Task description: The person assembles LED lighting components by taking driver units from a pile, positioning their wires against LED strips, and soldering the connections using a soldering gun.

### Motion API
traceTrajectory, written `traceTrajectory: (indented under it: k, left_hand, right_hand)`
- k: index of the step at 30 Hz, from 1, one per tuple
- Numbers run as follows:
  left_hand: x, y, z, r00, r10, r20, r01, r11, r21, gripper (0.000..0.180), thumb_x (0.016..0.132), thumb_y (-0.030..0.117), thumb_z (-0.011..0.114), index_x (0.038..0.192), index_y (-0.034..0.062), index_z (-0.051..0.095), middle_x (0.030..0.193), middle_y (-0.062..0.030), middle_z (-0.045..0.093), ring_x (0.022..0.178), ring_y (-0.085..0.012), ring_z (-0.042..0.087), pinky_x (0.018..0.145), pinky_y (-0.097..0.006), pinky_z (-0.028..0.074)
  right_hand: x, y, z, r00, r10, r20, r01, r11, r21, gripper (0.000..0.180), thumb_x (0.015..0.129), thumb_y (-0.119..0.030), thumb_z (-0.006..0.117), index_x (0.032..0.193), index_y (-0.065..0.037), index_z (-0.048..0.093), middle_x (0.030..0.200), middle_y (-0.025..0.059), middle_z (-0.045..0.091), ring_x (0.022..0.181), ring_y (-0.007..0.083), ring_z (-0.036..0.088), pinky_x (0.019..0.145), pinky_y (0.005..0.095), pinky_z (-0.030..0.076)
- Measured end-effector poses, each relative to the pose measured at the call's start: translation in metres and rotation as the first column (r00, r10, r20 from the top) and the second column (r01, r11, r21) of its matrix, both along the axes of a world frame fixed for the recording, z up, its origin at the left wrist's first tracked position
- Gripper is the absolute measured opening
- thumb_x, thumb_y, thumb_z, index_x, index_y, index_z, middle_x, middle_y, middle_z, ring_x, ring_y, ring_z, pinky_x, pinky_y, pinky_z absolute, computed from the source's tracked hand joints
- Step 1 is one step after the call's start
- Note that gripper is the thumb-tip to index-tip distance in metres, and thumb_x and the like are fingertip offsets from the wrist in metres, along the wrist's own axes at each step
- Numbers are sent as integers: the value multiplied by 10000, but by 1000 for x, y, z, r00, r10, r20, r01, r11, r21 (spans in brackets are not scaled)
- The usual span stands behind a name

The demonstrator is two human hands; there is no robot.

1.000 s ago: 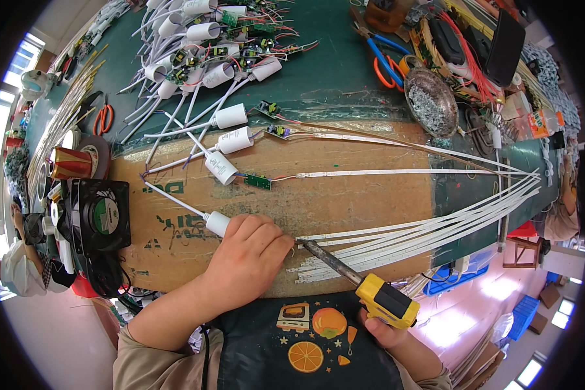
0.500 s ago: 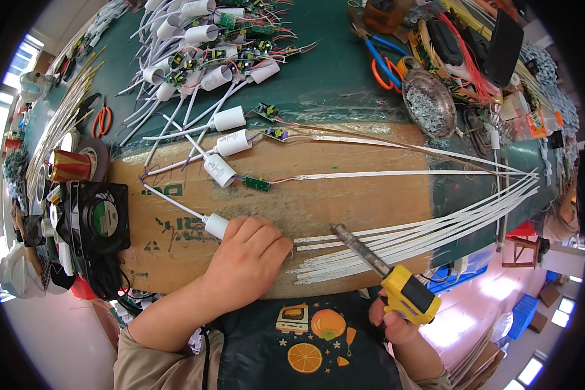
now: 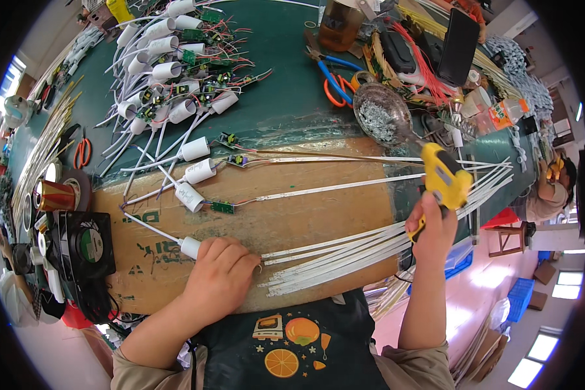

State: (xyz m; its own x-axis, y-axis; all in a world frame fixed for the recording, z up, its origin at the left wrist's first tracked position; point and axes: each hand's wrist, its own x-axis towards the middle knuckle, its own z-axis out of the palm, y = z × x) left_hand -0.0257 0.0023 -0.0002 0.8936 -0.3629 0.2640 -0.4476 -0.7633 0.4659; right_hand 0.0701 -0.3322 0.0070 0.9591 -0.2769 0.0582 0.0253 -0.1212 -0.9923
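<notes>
A yellow-and-black gun-shaped tool (image 3: 447, 179), tilted above long, narrow white strips (image 3: 325, 272) spread side by side; a white cylindrical housing (image 3: 190, 247), partly hidden, left of them.

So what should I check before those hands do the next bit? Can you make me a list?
1. Yellow tool held in the right hand: ok.
2. Left hand away from the yellow tool: ok, well apart.
3. Left hand's grip on the white holder: cannot tell, its fingers hide the end.
4. Left ends of the white strips lined up: not ok, they're uneven.
5. Tool tip clear of the metal dish: cannot tell, it's blurred.
6. Tool tip cool: cannot tell.
</notes>
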Motion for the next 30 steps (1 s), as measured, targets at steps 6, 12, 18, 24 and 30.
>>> traceTrajectory:
  k: [6, 12, 18, 24, 30]
  left_hand:
    - [1, 1, -1, 1000, -4, 2, 4, 1000, 1, 271, 678, -1, 717, 934, 67, 662, 920, -67, 603, 919, -274, 592, 807, -408, 454]
    - [2, 1, 1, 1000, -4, -9, 4, 1000, 7, 277, 683, 6, 724, 945, 71, 663, 935, -65, 602, 925, -269, 588, 808, -401, 449]
    - [0, 2, 0, 1000, -3, 3, 3, 1000, 10, 285, 679, 10, 728, 947, 77, 662, 940, -63, 596, 926, -266, 585, 799, -395, 446]
    - [-1, 3, -2, 1000, -1, -1, 1, 1000, 24, 291, 674, 11, 727, 949, 79, 658, 942, -62, 589, 927, -267, 584, 797, -391, 446]
    - [0, 2, -1, 1000, -2, -6, 2, 1000, 14, 286, 674, 10, 725, 943, 78, 656, 932, -63, 583, 926, -267, 583, 796, -392, 448]
  right_hand:
    - [-20, 8, 1, 994, 95, 58, -105, 970, 218, 545, 927, -239, 656, 1343, 51, 458, 657, 21, 500, 489, 111, 474, 460, 257, 398]
    - [-73, 26, -5, 937, 346, 51, -338, 860, 382, 730, 880, -358, 760, 1399, 5, 399, 741, 33, 541, 599, 140, 556, 556, 309, 481]
    - [-141, 23, -17, 783, 608, -131, -494, 736, 462, 347, 841, -210, 765, 1062, -26, 569, 812, 45, 585, 706, 147, 582, 618, 267, 470]
    - [-146, 27, -6, 654, 746, -126, -751, 660, 12, 293, 829, -234, 769, 923, -16, 597, 759, 66, 597, 611, 184, 574, 561, 294, 447]
    - [-152, 21, -3, 674, 686, -272, -703, 710, 48, 287, 835, -248, 761, 889, -16, 602, 754, 76, 600, 614, 206, 574, 565, 305, 450]
